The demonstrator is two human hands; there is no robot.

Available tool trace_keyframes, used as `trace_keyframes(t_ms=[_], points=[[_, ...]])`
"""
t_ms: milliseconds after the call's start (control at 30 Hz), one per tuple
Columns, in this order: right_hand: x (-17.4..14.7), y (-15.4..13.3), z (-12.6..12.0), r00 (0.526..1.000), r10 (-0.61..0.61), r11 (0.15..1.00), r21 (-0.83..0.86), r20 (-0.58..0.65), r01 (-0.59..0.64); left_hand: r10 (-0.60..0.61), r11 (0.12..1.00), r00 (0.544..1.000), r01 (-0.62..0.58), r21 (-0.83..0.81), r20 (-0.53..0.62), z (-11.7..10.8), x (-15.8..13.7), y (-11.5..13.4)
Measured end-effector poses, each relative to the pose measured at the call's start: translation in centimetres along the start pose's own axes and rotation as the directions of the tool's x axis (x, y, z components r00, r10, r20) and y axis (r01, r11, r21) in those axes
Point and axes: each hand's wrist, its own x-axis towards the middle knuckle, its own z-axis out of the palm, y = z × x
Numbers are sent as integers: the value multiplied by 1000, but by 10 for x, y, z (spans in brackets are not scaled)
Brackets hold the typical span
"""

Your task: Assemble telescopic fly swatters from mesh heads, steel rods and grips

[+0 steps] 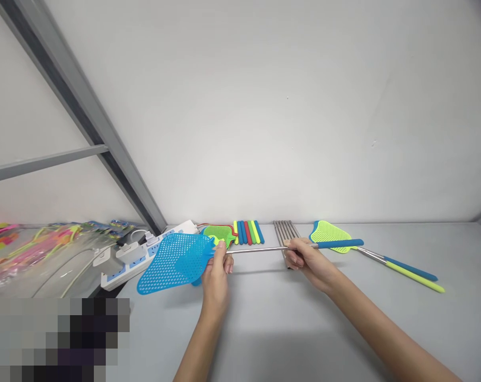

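A blue fly swatter (174, 262) is held level above the table, its perforated head to the left and its blue grip to the right. My left hand (218, 270) pinches it at the neck, where head and metal rod meet. Fingers of my right hand (304, 258) are closed round the rod just short of the blue grip. Behind my right hand lies a bundle of metal rods (283, 229), partly covered. Past my left hand rest a green swatter head (220, 233) and a row of coloured handle grips (248, 232).
On the right lie a yellow-green swatter (331, 237) and a blue-handled one (411, 268), partly overlapping. A white power strip (121, 277) with plugs and cables stands at the left, beside plastic-wrapped colourful items (53, 249). A wall (304, 106) rises behind the table (264, 318).
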Motion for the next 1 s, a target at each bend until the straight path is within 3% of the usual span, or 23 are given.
trace_keyframes(t_ms=[300,567,800,1000], points=[[1,1,-2,1000,-13,1000,-27,5,13,-6,999,1000,6,42,5,-2,1,-3],[3,7,-9,999,-18,999,-27,35,19,-24,980,998,12,199,59,-6,-2,-5],[2,7,-19,984,32,996,-93,173,-16,-7,997,988,20,-80,155,-2,-6,-6],[2,9,-20,964,91,992,-113,250,-64,-27,985,978,61,-160,206,2,-8,-6]])
